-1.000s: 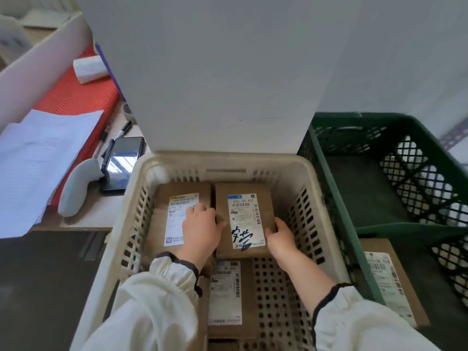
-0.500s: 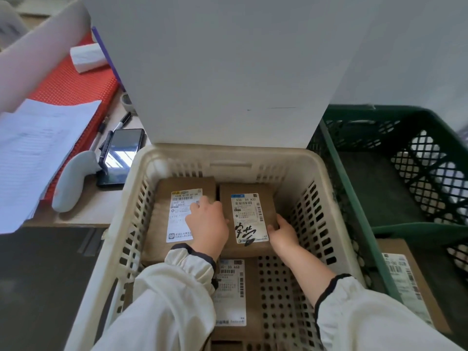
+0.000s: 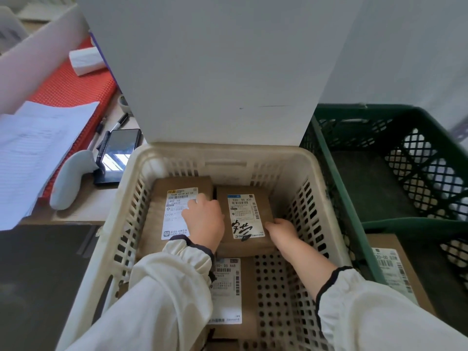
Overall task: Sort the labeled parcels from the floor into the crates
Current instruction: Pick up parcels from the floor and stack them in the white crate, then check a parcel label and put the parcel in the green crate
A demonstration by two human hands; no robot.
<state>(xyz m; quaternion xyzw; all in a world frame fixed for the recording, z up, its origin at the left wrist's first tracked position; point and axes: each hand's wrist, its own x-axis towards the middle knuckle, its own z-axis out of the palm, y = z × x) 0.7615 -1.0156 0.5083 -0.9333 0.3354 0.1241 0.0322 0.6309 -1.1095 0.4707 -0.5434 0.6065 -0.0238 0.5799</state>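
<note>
A beige perforated crate (image 3: 301, 160) stands in front of me with three brown labeled parcels in it. The marked parcel (image 3: 244, 216), with black handwriting on its label, lies at the far middle. My left hand (image 3: 203, 220) holds its left side, with curled fingers lying over the label of the left parcel (image 3: 162, 216). My right hand (image 3: 281, 230) grips its near right edge. A third parcel (image 3: 228, 295) lies flat nearer to me, partly under my left sleeve.
A dark green crate (image 3: 352, 224) stands right of the beige one, and a labeled parcel (image 3: 395, 272) lies in front of it. At the left, a desk carries a phone (image 3: 119, 153), a grey scanner (image 3: 68, 181), papers and a red mat. A white panel rises behind the crate.
Both hands stay on the marked parcel. My left hand has slid a little further over the left parcel's label, and the view has shifted slightly.
</note>
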